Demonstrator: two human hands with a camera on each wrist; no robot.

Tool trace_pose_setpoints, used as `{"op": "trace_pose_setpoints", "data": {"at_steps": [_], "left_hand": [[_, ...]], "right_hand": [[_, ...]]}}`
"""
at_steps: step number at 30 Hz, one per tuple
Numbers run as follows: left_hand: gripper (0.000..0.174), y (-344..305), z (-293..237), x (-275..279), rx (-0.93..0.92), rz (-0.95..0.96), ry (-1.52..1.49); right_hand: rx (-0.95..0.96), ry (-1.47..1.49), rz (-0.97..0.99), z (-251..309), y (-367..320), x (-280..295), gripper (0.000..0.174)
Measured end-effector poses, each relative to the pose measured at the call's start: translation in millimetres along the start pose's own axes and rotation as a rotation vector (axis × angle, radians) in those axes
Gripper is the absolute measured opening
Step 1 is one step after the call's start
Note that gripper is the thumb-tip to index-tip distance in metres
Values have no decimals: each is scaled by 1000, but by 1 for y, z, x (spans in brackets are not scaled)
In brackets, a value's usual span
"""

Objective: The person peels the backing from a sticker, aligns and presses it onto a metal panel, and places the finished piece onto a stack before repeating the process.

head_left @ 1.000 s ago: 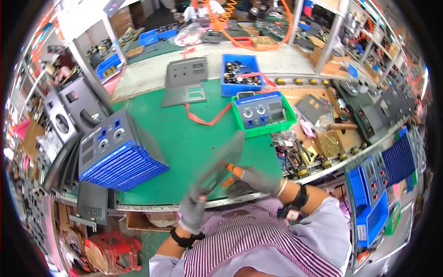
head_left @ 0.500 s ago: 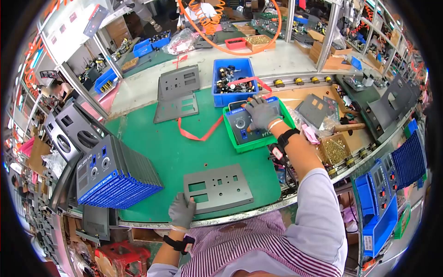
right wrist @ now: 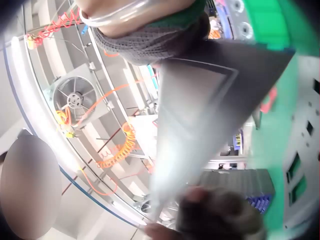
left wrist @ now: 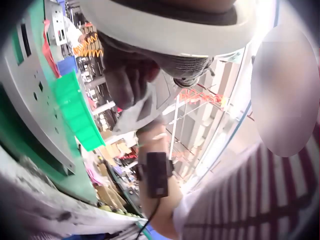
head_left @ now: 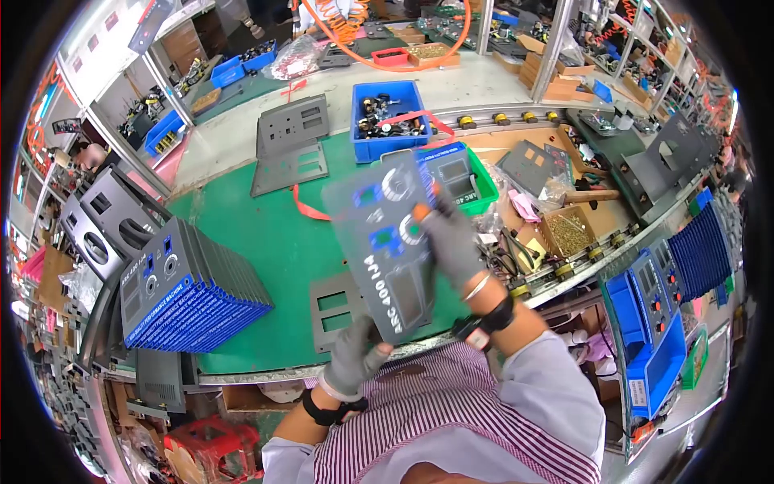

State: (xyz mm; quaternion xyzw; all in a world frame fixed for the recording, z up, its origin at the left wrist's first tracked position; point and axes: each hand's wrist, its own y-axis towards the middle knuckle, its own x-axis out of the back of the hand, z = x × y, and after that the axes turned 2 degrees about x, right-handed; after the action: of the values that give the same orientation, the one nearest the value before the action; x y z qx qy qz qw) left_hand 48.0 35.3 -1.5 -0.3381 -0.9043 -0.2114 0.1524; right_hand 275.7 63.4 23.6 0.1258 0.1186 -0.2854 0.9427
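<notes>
A dark grey printed panel (head_left: 383,242) marked "ARC 400 IJ4", with blue patches and round dials, is held tilted over the bench's front edge. My gloved right hand (head_left: 453,242) grips its right edge, orange fingertips on the printed face. The gloved left hand (head_left: 353,359) pinches its lower left corner. In the right wrist view the panel (right wrist: 195,105) is blurred and partly hides the scene. Below it, a bare grey metal plate (left wrist: 46,120) with square cutouts lies on the green mat (head_left: 266,234), partly covered by the panel in the head view.
Behind stands a green tray (head_left: 485,190) with another printed panel (head_left: 451,171) in it. Beyond is a blue bin (head_left: 387,150) of small parts. A tall stack of printed panels (head_left: 201,298) stands left. A hammer (head_left: 592,196) and a screw box (head_left: 567,234) lie right.
The bare plate went from the hands to the mat. My right hand then reached to the green tray and has brought a printed panel back; the left hand has moved from the plate to this panel.
</notes>
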Motion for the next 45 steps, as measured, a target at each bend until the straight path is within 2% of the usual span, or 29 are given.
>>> {"op": "trace_pose_setpoints", "data": {"at_steps": [1, 2, 3, 4, 6, 7, 10, 12, 14, 16, 17, 19, 21, 23, 26, 27, 30, 32, 33, 35, 36, 40, 42, 43, 45], "left_hand": [[34, -10, 1, 1, -30, 79, -2], [32, -21, 2, 0, -57, 161, -3], [22, -32, 1, -4, 27, 75, -149], [19, -34, -3, -4, 64, 10, -274], [14, -39, -15, -2, 149, -127, -523], [9, -40, -17, 0, 122, -123, -578], [18, -46, -20, -2, 47, -234, -486], [11, -40, -17, 4, -18, -145, -366], [4, -37, -12, 10, -56, -58, -247], [9, -36, -11, 6, 139, -20, -432], [14, -34, -15, 7, 197, 6, -535], [19, -30, -13, 6, 275, 30, -675], [10, -31, -12, 4, 330, 27, -822], [7, -31, -17, 3, 342, 12, -910], [8, -33, -12, 0, 299, 15, -946], [8, -33, -16, 1, 326, 7, -964], [7, -37, -15, 1, 314, -22, -892], [8, -40, -15, 1, 317, -38, -874], [8, -41, -15, 1, 317, -46, -865], [18, -41, -14, 0, 324, -76, -838], [23, -41, -14, -1, 328, -91, -825], [18, -41, -21, 0, 369, -114, -801], [11, -44, -19, -1, 350, -132, -736], [9, -44, -17, 1, 303, -135, -541], [7, -46, -15, 5, 205, -140, -152]], "right_hand": [[-65, 122, 21, -22, -10, -2, 61], [-138, 65, 35, -30, -20, -5, 60], [-214, 11, 48, -36, -29, -7, 59], [-293, -43, 64, -41, -37, -10, 58], [-102, -383, 177, -52, -49, -16, 56], [-4, -553, 237, -56, -55, -18, 55], [449, -1005, 305, -26, -85, -29, 51], [557, -627, 473, -34, -114, -29, 41], [291, -383, 705, -37, -129, -25, 31], [-330, -269, 969, -28, -131, -16, 29], [-617, -18, 820, -4, -130, -25, 34], [-219, -240, 823, -20, -135, -21, 36], [-370, -218, 840, -21, -135, -19, 37], [47, -295, 745, -38, -142, -24, 37], [-85, -271, 828, -40, -143, -18, 38], [-62, -274, 859, -50, -143, -16, 38], [-182, -224, 880, -56, -148, -17, 38], [-202, -238, 869, -53, -149, -20, 37], [-150, -280, 863, -46, -148, -22, 36], [-128, -311, 857, -37, -145, -25, 34], [-157, -301, 860, -35, -144, -25, 33], [-330, -350, 890, -22, -143, -25, 35], [86, -483, 861, -30, -148, -23, 37], [294, -544, 836, -35, -149, -23, 38], [417, -535, 765, -42, -150, -25, 40]]}}
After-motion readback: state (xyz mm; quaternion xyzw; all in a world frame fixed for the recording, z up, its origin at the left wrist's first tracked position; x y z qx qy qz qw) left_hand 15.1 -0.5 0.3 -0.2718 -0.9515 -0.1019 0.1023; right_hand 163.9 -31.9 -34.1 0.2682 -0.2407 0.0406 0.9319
